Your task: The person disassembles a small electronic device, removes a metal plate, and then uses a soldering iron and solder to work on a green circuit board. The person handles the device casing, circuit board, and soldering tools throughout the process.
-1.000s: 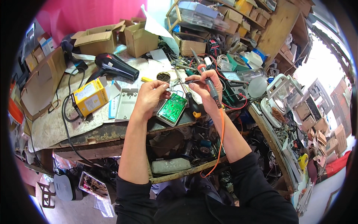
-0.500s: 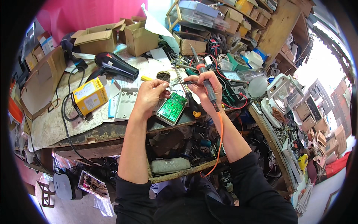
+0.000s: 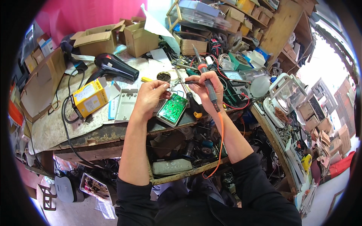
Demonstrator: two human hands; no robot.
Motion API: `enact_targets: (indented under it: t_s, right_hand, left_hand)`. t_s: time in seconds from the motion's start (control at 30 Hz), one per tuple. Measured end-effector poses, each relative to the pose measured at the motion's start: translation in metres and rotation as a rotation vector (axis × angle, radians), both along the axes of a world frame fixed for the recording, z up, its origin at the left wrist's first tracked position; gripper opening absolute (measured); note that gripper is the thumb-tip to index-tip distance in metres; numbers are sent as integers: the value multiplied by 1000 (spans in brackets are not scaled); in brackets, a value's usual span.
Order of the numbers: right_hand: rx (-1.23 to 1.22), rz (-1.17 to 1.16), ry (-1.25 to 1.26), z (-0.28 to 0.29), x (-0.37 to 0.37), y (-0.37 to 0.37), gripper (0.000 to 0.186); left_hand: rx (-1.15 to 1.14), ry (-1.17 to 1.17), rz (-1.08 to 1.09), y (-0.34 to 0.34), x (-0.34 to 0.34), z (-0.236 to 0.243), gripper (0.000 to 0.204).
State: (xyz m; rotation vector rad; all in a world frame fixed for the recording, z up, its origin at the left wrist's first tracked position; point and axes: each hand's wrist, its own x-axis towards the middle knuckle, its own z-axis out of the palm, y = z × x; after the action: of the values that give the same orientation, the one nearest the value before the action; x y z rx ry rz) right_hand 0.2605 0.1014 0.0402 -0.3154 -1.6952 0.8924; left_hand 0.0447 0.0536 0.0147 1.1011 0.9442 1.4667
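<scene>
My right hand (image 3: 206, 88) is closed round a soldering iron (image 3: 203, 68). The iron's tip points up and away, and an orange cord trails from the handle. Between the same hand's fingers sits a thin dark tool (image 3: 191, 82), its kind unclear, pointing toward my left hand. My left hand (image 3: 149, 98) pinches something too small to make out above a green circuit board (image 3: 172, 108). The board lies in a pale casing at the bench edge, dark wires looping at its far end. A screwdriver with a black and yellow handle (image 3: 195, 108) lies right of it.
A grey plastic cover (image 3: 127, 104) and yellow box (image 3: 89, 98) lie left, near a black hair dryer (image 3: 117, 66). A small round tin (image 3: 163, 77) stands behind the board. To the right is a meter (image 3: 241, 90) with red leads. Below, an open drawer (image 3: 172, 167) holds clutter.
Both hands keep nearly the same pose over the board. The whole view has shifted very slightly; nothing has been picked up or let go.
</scene>
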Motion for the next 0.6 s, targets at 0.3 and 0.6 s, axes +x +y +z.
enact_targets:
  t_s: [0.3, 0.6]
  right_hand:
    - [-37, 26, 104, -1, -1, -1, 36]
    - [-26, 39, 123, -8, -1, -2, 35]
  left_hand:
    - [4, -9, -8, 1, 0, -2, 17]
    - [-7, -15, -9, 2, -1, -3, 17]
